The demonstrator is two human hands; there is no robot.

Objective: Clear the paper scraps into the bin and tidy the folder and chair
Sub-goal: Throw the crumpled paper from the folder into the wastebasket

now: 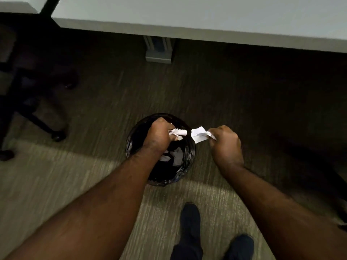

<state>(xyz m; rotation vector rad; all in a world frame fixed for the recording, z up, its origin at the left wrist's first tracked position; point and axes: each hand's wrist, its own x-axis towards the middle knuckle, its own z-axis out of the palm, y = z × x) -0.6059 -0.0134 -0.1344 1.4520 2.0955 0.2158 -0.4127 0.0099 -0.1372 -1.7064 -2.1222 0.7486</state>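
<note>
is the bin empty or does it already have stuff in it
Not empty: pale paper scraps lie on the black liner inside the bin.

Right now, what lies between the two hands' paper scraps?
Nothing joins them in the head view: the left hand scrap and the right hand scrap are apart, with the bin rim below the gap.

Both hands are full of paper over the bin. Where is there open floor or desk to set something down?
Bare carpet lies between the bin and the desk leg, and bare desk top runs along the far edge. Crowded: the bin mouth under the left hand and right hand, and the chair base at left.
</note>
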